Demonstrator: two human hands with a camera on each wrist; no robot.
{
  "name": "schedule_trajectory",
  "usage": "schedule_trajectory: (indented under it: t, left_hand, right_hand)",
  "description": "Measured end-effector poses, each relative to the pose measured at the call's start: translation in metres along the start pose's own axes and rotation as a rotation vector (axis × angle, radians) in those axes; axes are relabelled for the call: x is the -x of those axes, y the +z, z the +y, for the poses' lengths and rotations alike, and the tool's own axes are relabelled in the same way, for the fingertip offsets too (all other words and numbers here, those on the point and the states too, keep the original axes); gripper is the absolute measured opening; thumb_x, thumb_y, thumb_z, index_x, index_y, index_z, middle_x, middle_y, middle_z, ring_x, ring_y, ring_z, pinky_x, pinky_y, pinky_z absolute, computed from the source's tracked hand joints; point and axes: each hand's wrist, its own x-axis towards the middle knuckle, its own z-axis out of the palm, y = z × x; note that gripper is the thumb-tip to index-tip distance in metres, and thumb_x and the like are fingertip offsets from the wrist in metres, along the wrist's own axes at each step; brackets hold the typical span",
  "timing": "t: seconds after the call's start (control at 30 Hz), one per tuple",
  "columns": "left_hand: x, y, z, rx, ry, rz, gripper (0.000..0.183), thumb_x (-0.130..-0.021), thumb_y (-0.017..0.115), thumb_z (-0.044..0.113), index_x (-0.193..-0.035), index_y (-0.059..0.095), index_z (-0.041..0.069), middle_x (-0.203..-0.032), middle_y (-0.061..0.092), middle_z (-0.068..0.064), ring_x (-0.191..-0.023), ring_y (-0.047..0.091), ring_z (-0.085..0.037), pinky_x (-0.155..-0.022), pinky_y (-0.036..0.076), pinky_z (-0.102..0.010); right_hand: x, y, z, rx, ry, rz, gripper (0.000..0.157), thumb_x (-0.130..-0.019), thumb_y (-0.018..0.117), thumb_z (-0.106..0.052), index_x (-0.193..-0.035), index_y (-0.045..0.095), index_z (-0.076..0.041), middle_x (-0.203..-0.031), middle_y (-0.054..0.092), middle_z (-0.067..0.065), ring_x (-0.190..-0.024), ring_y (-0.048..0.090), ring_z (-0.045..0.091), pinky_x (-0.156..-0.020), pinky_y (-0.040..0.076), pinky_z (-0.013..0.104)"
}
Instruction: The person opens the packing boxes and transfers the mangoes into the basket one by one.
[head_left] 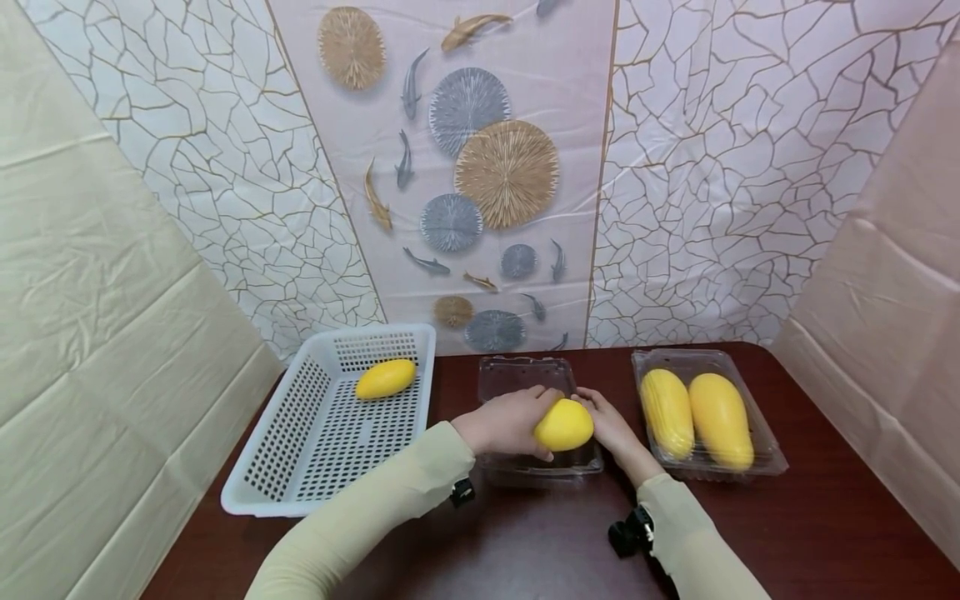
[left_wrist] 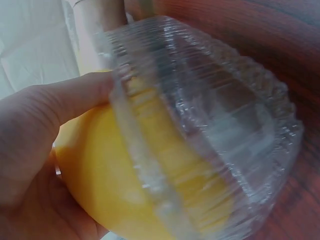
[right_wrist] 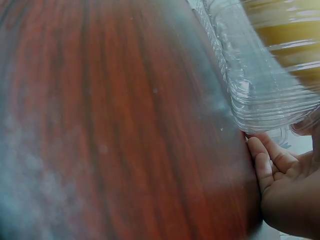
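In the head view my left hand [head_left: 510, 421] grips a yellow mango [head_left: 564, 425] over an open clear plastic clamshell box [head_left: 525, 379] at the table's middle. The left wrist view shows the left thumb on top of the mango [left_wrist: 105, 160], which lies partly behind the box's ridged clear wall [left_wrist: 225, 125]. My right hand [head_left: 611, 425] holds the right side of the same box. From the right wrist, its curled fingers [right_wrist: 265, 160] show at the corner of the box [right_wrist: 260, 105]; the thumb is mostly out of sight.
On the left, a white perforated basket [head_left: 258, 458] holds one yellow mango [head_left: 386, 379]. At the right, another clear box [head_left: 765, 446] contains two large yellow mangoes [head_left: 693, 417]. The dark red wooden table [head_left: 540, 542] is bordered by cloth-covered walls.
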Motion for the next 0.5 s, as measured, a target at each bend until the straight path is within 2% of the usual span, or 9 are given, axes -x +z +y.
schedule_trajectory:
  t: [0.27,0.5]
  left_hand:
    - [-0.001,-0.015,0.004,-0.016,0.013,0.034,0.093,-0.078,0.088,0.038,-0.151,0.039,0.009,-0.133,0.055,-0.005,-0.110,0.059,-0.015,-0.092,0.051,-0.030]
    - [0.000,-0.034,0.006,0.002,0.023,0.063,0.094,-0.078,0.088,0.036,-0.153,0.038,0.009,-0.141,0.053,-0.007,-0.117,0.058,-0.017,-0.096,0.050,-0.032]
  right_hand:
    - [0.001,-0.001,0.003,-0.012,-0.048,-0.006,0.062,-0.108,0.046,-0.029,-0.155,0.024,0.005,-0.156,0.029,0.030,-0.142,0.031,0.045,-0.111,0.031,0.059]
    - [0.002,-0.003,0.001,-0.021,-0.103,0.018,0.059,-0.110,0.040,-0.032,-0.153,0.026,0.007,-0.155,0.029,0.029,-0.143,0.028,0.042,-0.115,0.023,0.058]
